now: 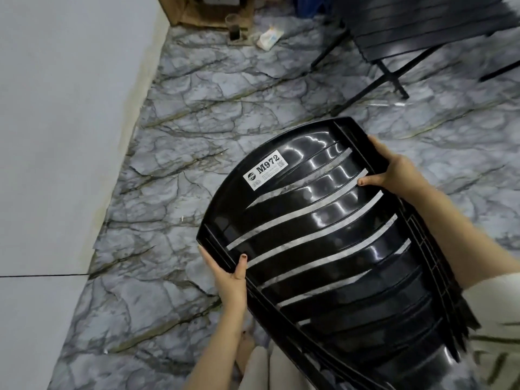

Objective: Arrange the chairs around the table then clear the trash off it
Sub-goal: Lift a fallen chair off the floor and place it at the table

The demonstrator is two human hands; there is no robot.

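Observation:
A glossy black plastic chair (323,229) with a slatted back and a white "M972" sticker fills the lower middle of the view, tilted toward me. It looks like the top of a stack of similar chairs, whose edges show at the right. My left hand (229,273) grips the back's left edge, thumb on the front. My right hand (394,170) grips the right edge, thumb across a slat. A black slatted folding table (422,26) stands at the upper right on thin crossed legs.
A grey marbled floor (211,130) stretches ahead. A pale wall (64,122) runs along the left. On the floor at the far end are a glass cup (233,28), a crumpled white wrapper (270,38) and a brown cardboard piece (213,12).

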